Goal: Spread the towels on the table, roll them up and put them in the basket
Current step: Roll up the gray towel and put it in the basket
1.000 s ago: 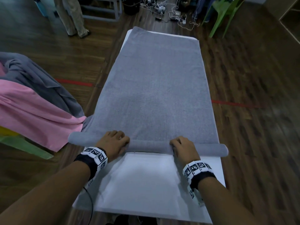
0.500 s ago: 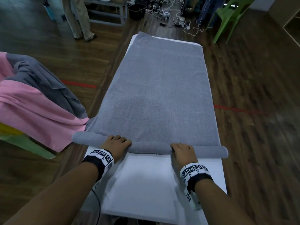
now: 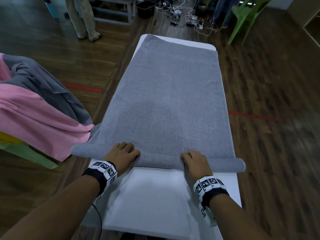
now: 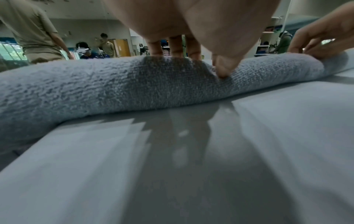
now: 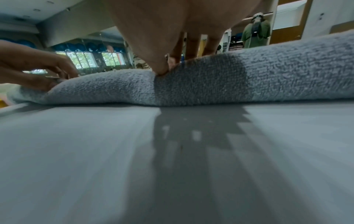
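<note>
A grey towel (image 3: 166, 101) lies flat along the white table (image 3: 155, 196). Its near end is rolled into a tube (image 3: 159, 160) that sticks out past both table edges. My left hand (image 3: 123, 153) grips the roll left of centre, and my right hand (image 3: 194, 160) grips it right of centre. In the left wrist view the left hand's fingers (image 4: 172, 50) curl over the top of the roll (image 4: 95, 87) while the thumb presses its near side. The right wrist view shows my right hand (image 5: 178, 63) doing the same on the roll (image 5: 287, 75). No basket is in view.
A heap of pink and grey towels (image 3: 34, 118) sits on a green stand (image 3: 26, 153) left of the table and touches the roll's left end. A person's legs (image 3: 83, 18), floor cables (image 3: 190, 19) and a green chair (image 3: 242, 14) are beyond the table's far end.
Both hands have pushed the roll a little farther up the table. More bare white table shows in front of me.
</note>
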